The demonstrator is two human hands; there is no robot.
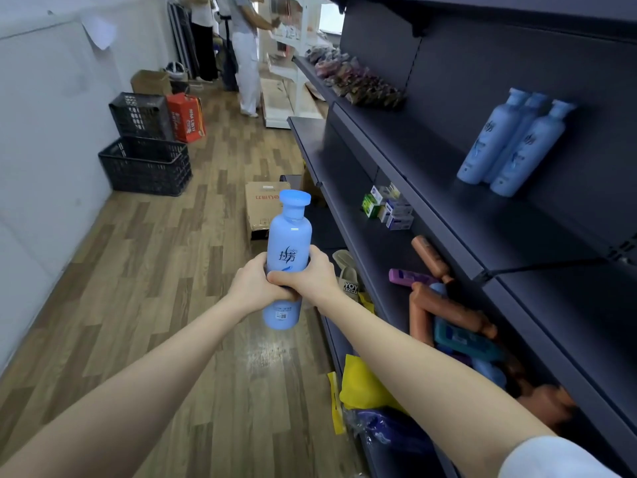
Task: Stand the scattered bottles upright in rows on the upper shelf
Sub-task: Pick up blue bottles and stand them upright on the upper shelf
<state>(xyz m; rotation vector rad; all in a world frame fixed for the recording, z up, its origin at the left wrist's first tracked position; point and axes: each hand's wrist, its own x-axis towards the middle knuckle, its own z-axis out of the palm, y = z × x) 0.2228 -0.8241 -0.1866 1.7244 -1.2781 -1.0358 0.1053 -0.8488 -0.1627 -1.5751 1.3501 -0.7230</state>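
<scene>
With both arms stretched forward, the left hand (pixel 253 286) and right hand (pixel 312 272) clasp the lower body of a blue bottle (pixel 289 236), its long axis upright, cap up, over the floor (pixel 155 270); the upper shelf (pixel 431 157) lies up and to the right, nearer the right arm, where three blue bottles (pixel 510 143) stand.

Both arms outstretched, left grip (pixel 255 288) and right grip (pixel 312 274) curled round bottle (pixel 290 236)

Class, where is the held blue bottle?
Centre of the head view: the blue bottle is upright over the floor, gripped by left hand and right hand, left of the shelves.
</scene>
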